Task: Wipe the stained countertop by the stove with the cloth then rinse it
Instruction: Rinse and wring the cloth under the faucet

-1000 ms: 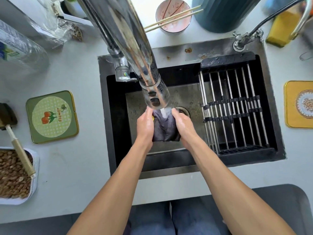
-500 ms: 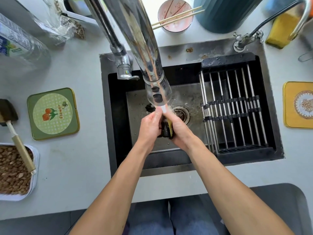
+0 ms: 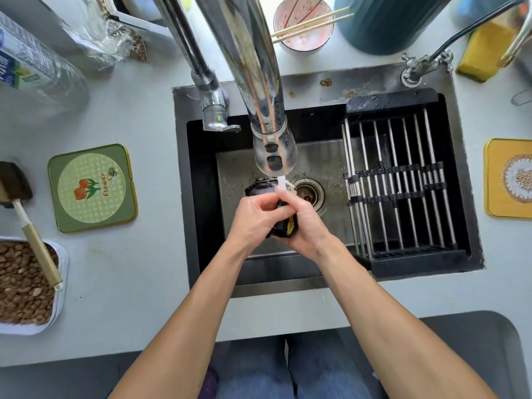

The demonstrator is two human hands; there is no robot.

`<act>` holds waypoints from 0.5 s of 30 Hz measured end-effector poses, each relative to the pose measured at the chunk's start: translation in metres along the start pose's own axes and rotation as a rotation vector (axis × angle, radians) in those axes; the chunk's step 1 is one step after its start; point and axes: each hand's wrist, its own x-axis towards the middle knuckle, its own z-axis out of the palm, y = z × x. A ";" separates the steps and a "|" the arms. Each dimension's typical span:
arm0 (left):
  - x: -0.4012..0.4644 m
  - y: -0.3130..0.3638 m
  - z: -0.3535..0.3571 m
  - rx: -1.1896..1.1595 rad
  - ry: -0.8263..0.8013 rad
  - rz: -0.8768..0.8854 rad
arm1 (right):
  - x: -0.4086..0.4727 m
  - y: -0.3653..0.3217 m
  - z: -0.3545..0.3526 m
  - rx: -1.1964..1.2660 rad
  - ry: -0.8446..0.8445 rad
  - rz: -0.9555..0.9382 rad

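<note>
Over the steel sink (image 3: 316, 162), my left hand (image 3: 253, 217) and my right hand (image 3: 305, 226) grip a bunched dark grey cloth (image 3: 259, 188) with a yellow tag between them. Most of the cloth is hidden inside my palms; one dark fold sticks out above my left hand. A white stream of water runs from the chrome faucet head (image 3: 273, 148) onto the cloth and my right fingers. The drain (image 3: 309, 192) lies just to the right of my hands.
A black dish rack (image 3: 403, 180) fills the sink's right side. On the grey countertop (image 3: 138, 269) lie a green coaster (image 3: 92, 188), a tray of brown pellets (image 3: 26, 283) with a brush, a yellow coaster (image 3: 509, 178), a pink bowl (image 3: 303, 23) with chopsticks, a clear plastic bottle (image 3: 37, 70).
One second ago the cloth hung spread between my hands under the water. My hands have since come together and squeezed it into a tight bunch.
</note>
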 end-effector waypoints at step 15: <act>0.001 0.010 0.007 -0.208 0.247 -0.213 | 0.000 -0.004 0.002 -0.085 -0.072 -0.032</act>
